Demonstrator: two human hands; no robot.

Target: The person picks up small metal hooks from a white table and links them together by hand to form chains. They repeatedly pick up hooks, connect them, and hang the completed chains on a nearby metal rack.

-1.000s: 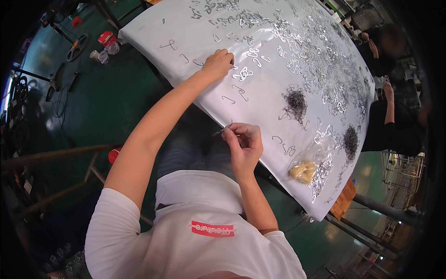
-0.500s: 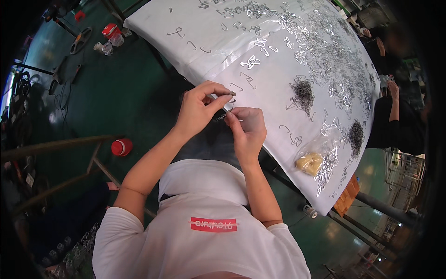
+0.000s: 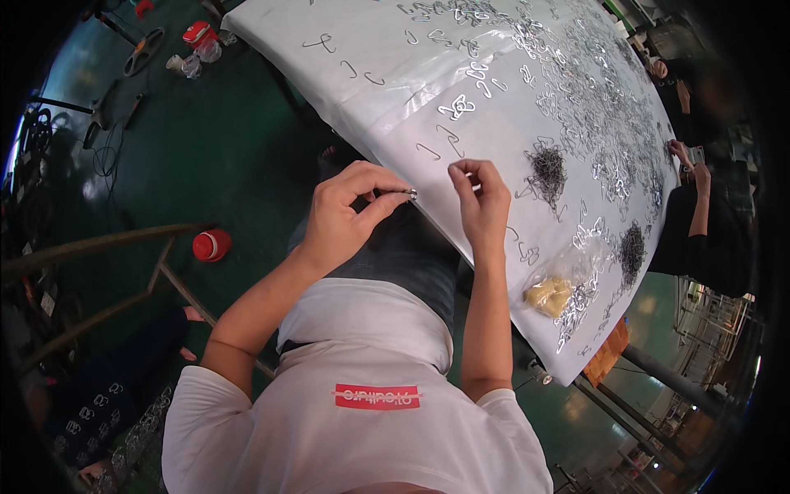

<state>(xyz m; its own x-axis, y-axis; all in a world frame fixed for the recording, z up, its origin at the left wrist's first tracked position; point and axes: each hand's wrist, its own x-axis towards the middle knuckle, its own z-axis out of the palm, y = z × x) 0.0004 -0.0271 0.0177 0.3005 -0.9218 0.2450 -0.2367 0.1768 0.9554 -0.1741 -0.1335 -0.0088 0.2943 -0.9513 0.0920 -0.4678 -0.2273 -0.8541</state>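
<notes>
My left hand [image 3: 350, 210] is closed in a pinch just off the table's near edge. Between its thumb and forefinger is a small shiny metal piece [image 3: 412, 194]; the fingers cover most of it. My right hand [image 3: 485, 202] hovers over the edge of the white-covered table [image 3: 395, 152], thumb and fingers curled together. Whether anything sits in that pinch is too small to make out. Closest to its fingertips lie a few bent wire hooks [image 3: 447, 142]. Farther along the table, many more metal hooks [image 3: 568, 99] are spread out loosely.
Two dark heaps of hooks, a nearer one [image 3: 547, 171] and a farther one [image 3: 632, 253], rest on the table. A clear bag with something yellow [image 3: 547, 295] lies near the right corner. Co-workers' hands [image 3: 687, 155] are at the far right edge. A red container [image 3: 211, 244] stands left.
My hands were together over one small wire piece; now they are apart. The right hand has moved right and up over the table, while the left stays near the edge, slightly lower.
</notes>
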